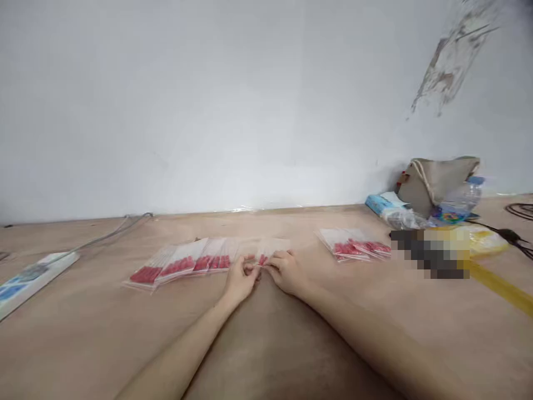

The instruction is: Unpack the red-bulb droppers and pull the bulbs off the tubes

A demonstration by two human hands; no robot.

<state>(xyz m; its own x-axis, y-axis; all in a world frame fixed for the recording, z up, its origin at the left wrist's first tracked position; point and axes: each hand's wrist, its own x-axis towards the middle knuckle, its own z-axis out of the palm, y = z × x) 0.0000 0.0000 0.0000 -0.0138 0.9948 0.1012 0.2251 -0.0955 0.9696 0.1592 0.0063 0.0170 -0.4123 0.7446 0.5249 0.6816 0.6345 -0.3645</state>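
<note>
A clear plastic bag (275, 244) with small red pieces (262, 259) inside lies in the middle of the table, its near edge pinched between my two hands. My left hand (242, 278) grips that edge from the left with curled fingers. From the right, my right hand (287, 271) pinches the same edge, thumb and fingertips close to the left ones. To the left, a row of overlapping clear bags (179, 265) holds more red pieces. Another small group of such bags (356, 247) lies to the right. What the red pieces are cannot be made out.
At far left lies a white power strip (39, 278) with a grey cable. A beige bag (445, 178), a clear plastic bottle (462, 200) and a blue packet (381, 203) stand back right. Nearer are a blurred-out patch and a yellow strap (503, 288). A wall (208, 111) borders the table.
</note>
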